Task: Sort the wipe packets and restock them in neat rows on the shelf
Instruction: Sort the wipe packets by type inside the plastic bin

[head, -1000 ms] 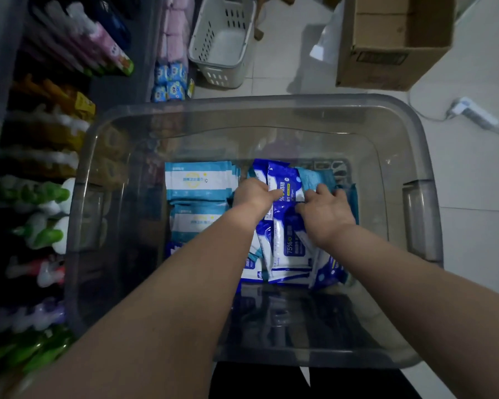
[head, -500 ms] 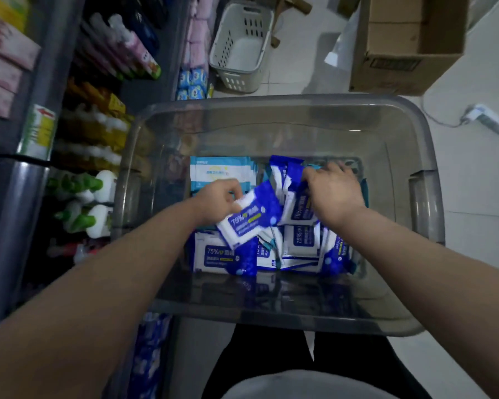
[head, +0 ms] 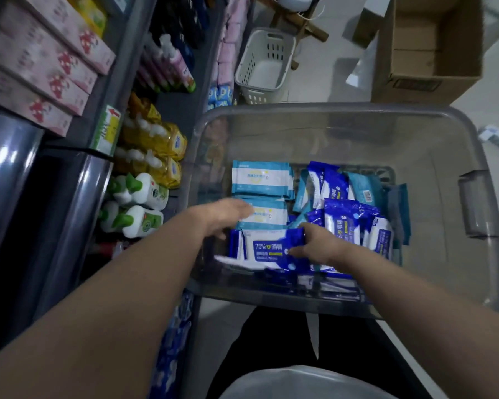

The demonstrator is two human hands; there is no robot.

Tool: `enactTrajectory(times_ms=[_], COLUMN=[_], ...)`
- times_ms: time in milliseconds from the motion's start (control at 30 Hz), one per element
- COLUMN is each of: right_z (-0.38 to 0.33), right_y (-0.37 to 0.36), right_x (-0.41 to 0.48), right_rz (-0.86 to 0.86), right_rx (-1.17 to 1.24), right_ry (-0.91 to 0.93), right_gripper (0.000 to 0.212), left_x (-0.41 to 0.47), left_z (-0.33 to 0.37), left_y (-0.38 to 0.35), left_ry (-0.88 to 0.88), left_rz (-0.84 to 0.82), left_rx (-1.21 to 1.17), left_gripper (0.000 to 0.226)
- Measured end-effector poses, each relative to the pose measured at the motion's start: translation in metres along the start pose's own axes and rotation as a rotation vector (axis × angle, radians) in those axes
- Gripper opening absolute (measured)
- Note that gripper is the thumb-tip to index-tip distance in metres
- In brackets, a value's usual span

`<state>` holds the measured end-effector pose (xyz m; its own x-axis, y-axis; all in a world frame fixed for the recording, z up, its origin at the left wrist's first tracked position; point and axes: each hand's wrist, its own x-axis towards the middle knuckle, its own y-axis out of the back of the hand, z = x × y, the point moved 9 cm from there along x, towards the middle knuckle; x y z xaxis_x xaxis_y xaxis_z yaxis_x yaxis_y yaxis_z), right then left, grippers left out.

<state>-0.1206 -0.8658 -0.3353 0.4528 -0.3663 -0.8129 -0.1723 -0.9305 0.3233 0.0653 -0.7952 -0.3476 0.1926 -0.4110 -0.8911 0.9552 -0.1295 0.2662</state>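
Stocked shelf [head: 182, 110] at left. Clear tub [head: 329, 109] beside it, holding wipe packets: pale-blue stacks [head: 261, 180] at left, dark-blue ones [head: 340, 223] upright at right. Left hand [head: 228, 217] flat, fingers straight, over a pale-blue stack. Right hand [head: 317, 246] pinching dark-blue 75% packet [head: 268, 250] near front wall.

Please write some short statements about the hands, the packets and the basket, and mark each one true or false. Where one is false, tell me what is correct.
1. The right hand grips a dark blue packet marked 75%. True.
2. The left hand holds a green bottle. False: it is open and holds nothing, over the light blue packets.
3. The light blue packets lie in the left part of the clear bin. True.
4. The white basket is full of packets. False: no packets show inside it.
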Motion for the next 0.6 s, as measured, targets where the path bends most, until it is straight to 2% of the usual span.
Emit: enactTrajectory(times_ms=[67,133,200,267,300,400,467,533,600], right_z=[0.003,0.010,0.008,-0.003,-0.009,-0.009,-0.006,-0.006,-0.009], right_y=[-0.004,-0.007,-0.016,-0.030,-0.038,-0.054,-0.056,-0.061,-0.061], right_x=[0.004,0.006,0.010,0.015,0.017,0.020,0.023,0.022,0.019], right_rz=[0.068,0.091,0.059,-0.020,-0.058,-0.158,-0.190,-0.249,-0.280], right_rx=[-0.130,-0.088,-0.066,-0.094,-0.115,-0.113,-0.057,0.203,0.482], right_ry=[-0.047,-0.129,-0.131,-0.081,-0.060,-0.127,-0.158,-0.207,-0.232], right_gripper=[0.057,0.079,0.075,0.060,0.058,0.082,0.093,0.087,0.052], left_x=[-0.002,-0.002,-0.003,-0.003,-0.002,-0.005,-0.013,-0.023,-0.029], left_z=[-0.004,-0.002,0.004,0.012,0.015,0.019,0.024,0.025,0.020], left_y=[-0.019,-0.032,-0.038,-0.035,-0.032,-0.024,-0.020,-0.020,-0.027], left_ry=[0.014,-0.032,-0.077,-0.134,-0.156,-0.172,-0.189,-0.174,-0.134], left_rz=[-0.159,-0.233,-0.258,-0.219,-0.176,-0.146,-0.163,-0.255,-0.353], left_rx=[0.167,0.296,0.384,0.504,0.536,0.540,0.567,0.668,0.822], left_gripper=[0.044,0.058,0.074,0.073,0.069,0.059,0.065,0.083,0.103])
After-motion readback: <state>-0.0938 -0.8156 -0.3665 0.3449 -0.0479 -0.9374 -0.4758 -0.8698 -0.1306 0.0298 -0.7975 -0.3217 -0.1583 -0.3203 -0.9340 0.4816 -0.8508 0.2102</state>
